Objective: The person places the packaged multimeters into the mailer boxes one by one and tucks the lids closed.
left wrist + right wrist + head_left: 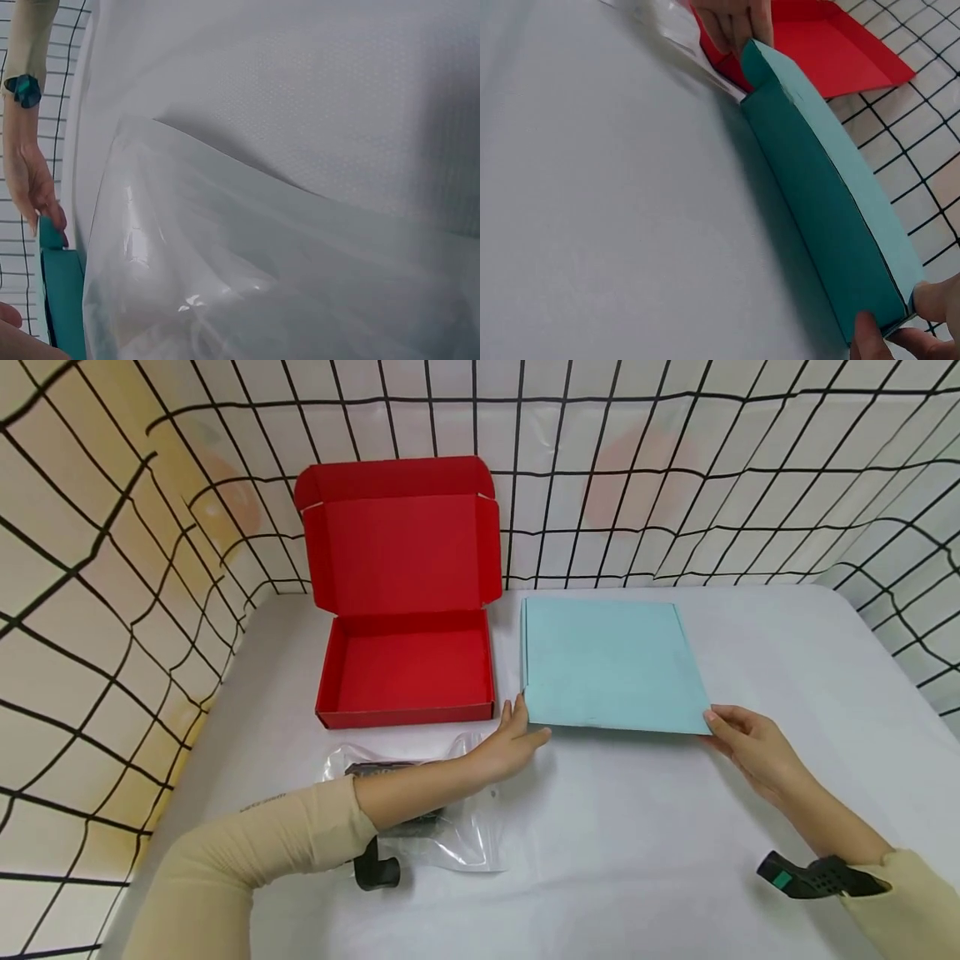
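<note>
A light-blue cardboard mailer box (611,664) lies with its lid down over it. My right hand (753,750) pinches the lid's front right corner, thumb on top and fingers below. At the front left corner, my left hand (510,745) touches the box with straight fingers along the side, thumb spread toward the front edge. In the right wrist view, a rounded flap (756,66) sticks out near the left fingers, and the front wall (810,202) stands below the lid.
To the left, a red mailer box (408,668) stands with its lid raised. A clear plastic bag (468,827) with a dark item inside lies under my left forearm. Black wire mesh (600,468) rises behind and at both sides of the white-covered table (600,860).
</note>
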Motion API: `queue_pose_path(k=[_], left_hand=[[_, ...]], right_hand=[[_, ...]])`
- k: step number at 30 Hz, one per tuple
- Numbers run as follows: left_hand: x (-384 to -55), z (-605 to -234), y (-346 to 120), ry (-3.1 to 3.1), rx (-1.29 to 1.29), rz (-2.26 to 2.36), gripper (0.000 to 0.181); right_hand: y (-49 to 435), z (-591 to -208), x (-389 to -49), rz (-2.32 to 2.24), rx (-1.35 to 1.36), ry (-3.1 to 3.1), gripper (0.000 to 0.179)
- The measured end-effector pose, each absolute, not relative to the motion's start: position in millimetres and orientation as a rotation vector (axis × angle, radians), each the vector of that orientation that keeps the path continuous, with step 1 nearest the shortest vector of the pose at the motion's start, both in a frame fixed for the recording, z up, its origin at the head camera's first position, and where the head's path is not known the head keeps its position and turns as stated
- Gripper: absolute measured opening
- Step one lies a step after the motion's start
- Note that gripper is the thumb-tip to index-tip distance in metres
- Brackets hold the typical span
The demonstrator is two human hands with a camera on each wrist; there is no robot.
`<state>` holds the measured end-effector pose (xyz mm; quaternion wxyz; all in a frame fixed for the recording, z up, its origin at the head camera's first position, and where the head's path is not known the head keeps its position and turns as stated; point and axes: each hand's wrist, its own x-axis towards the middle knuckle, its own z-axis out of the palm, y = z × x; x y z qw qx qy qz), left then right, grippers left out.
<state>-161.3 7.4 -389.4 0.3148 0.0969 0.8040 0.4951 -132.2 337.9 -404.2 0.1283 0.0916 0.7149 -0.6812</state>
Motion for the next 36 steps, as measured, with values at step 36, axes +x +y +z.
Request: queue_pose_path(k=[36], left_hand=[[-183.0, -376.5, 19.8, 2.335, 0.535, 1.501, 0.078]], right_hand=[[330.3, -400.8, -148.5, -0.958, -0.358, 3.229, 0.067]])
